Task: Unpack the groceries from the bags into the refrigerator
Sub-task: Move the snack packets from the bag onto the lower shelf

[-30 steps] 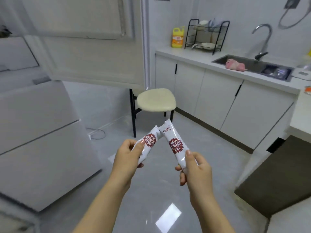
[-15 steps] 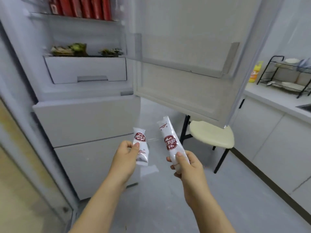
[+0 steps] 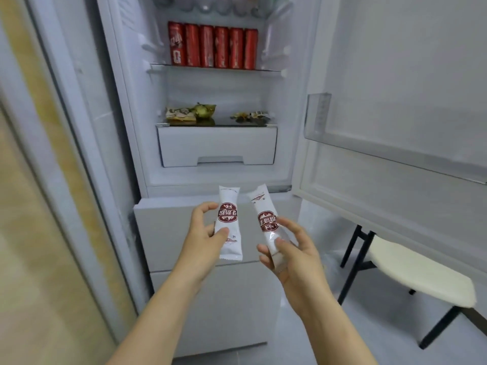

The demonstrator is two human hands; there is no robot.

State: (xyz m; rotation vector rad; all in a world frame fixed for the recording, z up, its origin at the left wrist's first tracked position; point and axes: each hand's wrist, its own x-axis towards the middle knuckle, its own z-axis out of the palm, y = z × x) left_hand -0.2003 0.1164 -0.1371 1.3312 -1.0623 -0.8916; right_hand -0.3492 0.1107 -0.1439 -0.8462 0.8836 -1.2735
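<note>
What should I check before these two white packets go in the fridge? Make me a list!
1. Refrigerator door open: ok.
2. Left hand grips left packet: ok.
3. Right hand grips right packet: ok.
4. Free gap on lower shelf between the food bags: ok.
5. Room behind red cans: cannot tell.

bright even light, soft blur, bowed edges

A cream-seated, black-legged stool stands on the grey floor.
</note>
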